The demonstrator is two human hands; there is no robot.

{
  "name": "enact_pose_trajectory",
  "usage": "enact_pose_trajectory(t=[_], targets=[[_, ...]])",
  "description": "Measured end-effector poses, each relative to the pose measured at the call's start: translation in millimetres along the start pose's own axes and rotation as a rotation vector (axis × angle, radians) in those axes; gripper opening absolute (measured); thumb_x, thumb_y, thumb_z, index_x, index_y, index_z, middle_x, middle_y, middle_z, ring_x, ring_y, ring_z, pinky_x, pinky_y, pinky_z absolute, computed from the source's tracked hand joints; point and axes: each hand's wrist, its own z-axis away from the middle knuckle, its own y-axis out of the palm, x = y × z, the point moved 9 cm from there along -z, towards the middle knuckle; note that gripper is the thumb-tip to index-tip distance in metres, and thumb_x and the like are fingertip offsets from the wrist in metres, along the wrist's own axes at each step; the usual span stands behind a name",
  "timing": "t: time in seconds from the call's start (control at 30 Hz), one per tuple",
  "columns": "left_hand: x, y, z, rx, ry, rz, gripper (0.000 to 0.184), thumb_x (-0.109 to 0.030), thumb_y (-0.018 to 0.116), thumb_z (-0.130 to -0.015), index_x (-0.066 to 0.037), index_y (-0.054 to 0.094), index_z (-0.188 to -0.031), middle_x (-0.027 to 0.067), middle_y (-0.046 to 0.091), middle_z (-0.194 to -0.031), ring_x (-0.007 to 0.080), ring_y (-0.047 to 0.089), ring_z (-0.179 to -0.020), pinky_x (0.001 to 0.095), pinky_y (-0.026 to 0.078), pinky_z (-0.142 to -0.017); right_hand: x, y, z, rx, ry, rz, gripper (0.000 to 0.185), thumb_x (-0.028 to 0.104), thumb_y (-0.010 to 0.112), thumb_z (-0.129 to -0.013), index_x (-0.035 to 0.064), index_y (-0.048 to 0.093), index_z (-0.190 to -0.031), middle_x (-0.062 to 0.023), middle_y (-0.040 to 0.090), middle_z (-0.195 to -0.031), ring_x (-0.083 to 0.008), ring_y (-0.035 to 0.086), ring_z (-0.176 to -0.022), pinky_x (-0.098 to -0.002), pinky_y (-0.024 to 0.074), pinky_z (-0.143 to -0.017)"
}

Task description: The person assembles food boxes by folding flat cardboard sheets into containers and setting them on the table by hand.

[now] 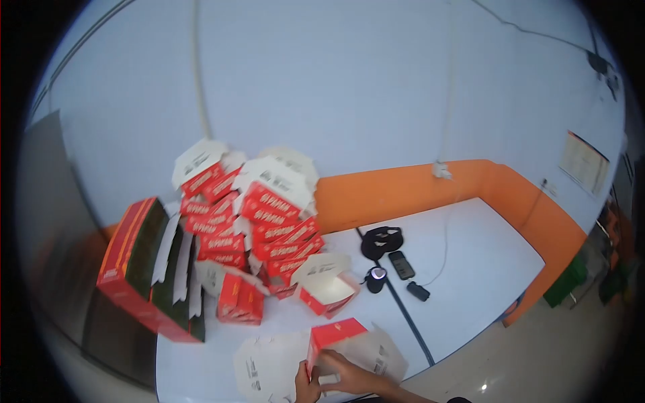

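A partly folded red and white carton (337, 330) lies at the table's front edge, its white flaps spread to the left and right. My left hand (307, 385) grips the carton's lower left red side, fingers closed on its edge. Just to the right, my right hand (351, 376) reaches across the white inside, with its fingers bent against the red panel near the left hand. Behind them stands an open red box (327, 295) with a white inside. Another red box (240, 300) sits to its left.
Stacked red boxes (272, 208) lean by the wall. At the left stands a large red carton (127, 252) holding white sheets. A black strap (381, 242), a phone (402, 265), a small round device (376, 279) and a black block (418, 291) lie on the white table (470, 269).
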Motion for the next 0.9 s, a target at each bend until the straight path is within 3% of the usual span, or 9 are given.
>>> enact_pose_trajectory(t=[0.03,0.1,0.2,0.23,0.3,0.4,0.57,0.73,0.9], targets=[[79.8,6.0,-16.1,0.084,0.32,-0.005,0.044,-0.014,0.06,-0.104,0.003,0.051,-0.144,0.0189,0.067,-0.119,0.0284,0.066,-0.105,0.0423,0.056,-0.08,-5.0,-4.0,8.2,-0.034,-0.011,0.223,0.076,0.025,0.073,-0.099,0.0082,0.034,-0.162,-0.0227,0.039,-0.16,-0.0321,0.045,-0.146,-0.0422,0.0391,-0.118],[91.0,25.0,-35.9,0.213,-0.022,-0.039,0.044,-0.014,0.062,-0.103,0.003,0.053,-0.143,0.0196,0.065,-0.123,0.0288,0.065,-0.108,0.0427,0.057,-0.08,-13.1,-14.2,25.5,-0.109,-0.014,0.559,0.069,0.024,0.072,-0.098,0.0095,0.041,-0.157,-0.0234,0.042,-0.158,-0.0346,0.046,-0.144,-0.0433,0.0392,-0.118],[138.0,53.2,-59.1,0.463,-0.382,-0.141,0.044,-0.014,0.064,-0.102,0.003,0.055,-0.142,0.0206,0.063,-0.128,0.0294,0.064,-0.112,0.0433,0.057,-0.079,-24.8,-34.1,60.6,-0.2,-0.01,0.907,0.046,0.016,0.069,-0.094,0.0075,0.065,-0.139,-0.0216,0.057,-0.149,-0.0359,0.053,-0.137,-0.0471,0.0408,-0.115],[146.8,62.1,-64.2,0.529,-0.462,-0.186,0.044,-0.014,0.065,-0.101,0.003,0.056,-0.141,0.0209,0.062,-0.13,0.0296,0.063,-0.114,0.0435,0.057,-0.079,-67.5,-31.9,70.1,-0.302,-0.009,0.776,0.052,0.011,0.064,-0.089,0.01,0.063,-0.141,-0.0191,0.048,-0.157,-0.0373,0.041,-0.146,-0.0501,0.0296,-0.123],[160.9,75.0,-73.3,0.632,-0.584,-0.28,0.044,-0.014,0.067,-0.1,0.002,0.057,-0.14,0.0215,0.061,-0.134,0.03,0.062,-0.117,0.0439,0.058,-0.078,-124.8,-38.4,83.5,-0.244,0.019,0.631,0.05,0.007,0.06,-0.088,0.0094,0.065,-0.137,-0.018,0.053,-0.152,-0.0379,0.046,-0.141,-0.0496,0.0348,-0.12],[157.2,88.9,-80.7,0.76,-0.648,-0.479,0.041,-0.02,0.072,-0.097,-0.002,0.065,-0.133,0.0209,0.061,-0.137,0.0348,0.056,-0.127,0.0503,0.054,-0.097,-153.5,-54.7,110.9,-0.185,0.101,0.468,0.048,0.002,0.057,-0.085,0.0086,0.067,-0.132,-0.0171,0.058,-0.144,-0.0382,0.052,-0.133,-0.048,0.0415,-0.114],[146.5,120.0,-82.4,0.745,-0.664,-0.206,0.083,-0.054,0.062,-0.098,-0.006,0.03,-0.158,0.0154,0.061,-0.115,0.0249,0.06,-0.099,0.0455,0.061,-0.085,-155.4,-61.6,133.4,-0.099,0.225,0.408,0.043,0.001,0.05,-0.091,0.0084,0.068,-0.13,-0.0175,0.064,-0.133,-0.037,0.058,-0.126,-0.045,0.0465,-0.108],[90.6,141.7,-97.2,0.583,-0.394,-0.117,0.064,-0.042,0.066,-0.097,-0.006,0.044,-0.145,0.0163,0.062,-0.121,0.0291,0.058,-0.11,0.0488,0.053,-0.095,-168.8,-76.8,138.5,-0.195,0.18,0.272,0.043,0.001,0.047,-0.093,0.0065,0.068,-0.13,-0.0193,0.064,-0.136,-0.038,0.059,-0.127,-0.045,0.0453,-0.11],[-30.2,149.0,-91.1,0.321,0.34,-0.285,0.046,-0.03,0.071,-0.095,-0.005,0.059,-0.132,0.0172,0.063,-0.128,0.0333,0.057,-0.121,0.0522,0.046,-0.105,-193.6,-107.4,128.1,-0.193,0.188,0.2,0.047,0.001,0.054,-0.089,0.0074,0.067,-0.133,-0.0199,0.063,-0.14,-0.0358,0.058,-0.132,-0.0453,0.0419,-0.116]])
